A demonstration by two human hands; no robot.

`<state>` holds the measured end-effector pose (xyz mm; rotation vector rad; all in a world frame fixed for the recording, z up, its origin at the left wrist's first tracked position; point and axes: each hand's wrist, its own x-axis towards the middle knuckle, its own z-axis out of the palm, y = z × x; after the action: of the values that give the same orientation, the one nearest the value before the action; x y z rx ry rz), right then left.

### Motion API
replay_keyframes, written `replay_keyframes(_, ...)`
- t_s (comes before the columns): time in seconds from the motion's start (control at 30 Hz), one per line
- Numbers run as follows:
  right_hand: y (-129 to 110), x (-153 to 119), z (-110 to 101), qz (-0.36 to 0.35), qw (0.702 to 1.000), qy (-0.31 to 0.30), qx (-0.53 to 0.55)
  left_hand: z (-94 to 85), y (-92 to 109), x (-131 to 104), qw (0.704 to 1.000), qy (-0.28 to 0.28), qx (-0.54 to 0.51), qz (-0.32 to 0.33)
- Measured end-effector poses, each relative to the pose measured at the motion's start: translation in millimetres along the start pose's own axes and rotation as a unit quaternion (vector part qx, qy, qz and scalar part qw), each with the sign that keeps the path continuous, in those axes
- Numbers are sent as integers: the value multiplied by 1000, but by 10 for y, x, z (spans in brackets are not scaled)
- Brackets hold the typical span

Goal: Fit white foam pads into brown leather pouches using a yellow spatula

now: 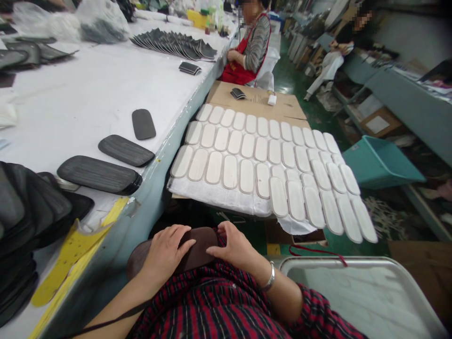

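A dark brown, long oval panel (203, 246) with a smooth surface lies across my lap, against my striped clothing. My left hand (168, 254) grips it near the middle, fingers over its far edge and thumb on its face. At the panel's right end, my right hand (235, 247) has its fingers curled over the edge, the thumb touching the surface. The panel's underside is hidden. On the table to the left lie a stack of black oval pads (97, 173), a smaller stack of dark pads (125, 150) and a grey oval pad (143, 124).
Rows of white oval pieces (246, 175) cover a cardboard-backed board ahead. Dark pieces (21, 207) are piled left, beside a yellow strip (60, 263). A metal tray (353, 262) stands right, a teal bin (384, 165) beyond. A person in a red apron (243, 56) sits ahead.
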<state>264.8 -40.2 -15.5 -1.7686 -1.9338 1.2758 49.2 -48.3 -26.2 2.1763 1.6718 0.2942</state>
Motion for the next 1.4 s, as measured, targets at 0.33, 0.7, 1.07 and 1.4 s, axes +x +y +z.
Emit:
replay_keyframes(0.33,-225,393,128,-49,996,-66,-44,-48,-165,-141,998,-1,-64,24)
replay_keyframes(0.7,-277,248,157,-223,949,41,-218,-23,-299,-564,990,42,124,54)
replay_keyframes(1.07,-274,-15,235,-404,855,-81,-316,31,-397,-953,981,70,180,17)
replay_keyframes(1.4,-698,-148,834,-402,852,-70,-328,100,-449,-1007,972,99,212,28)
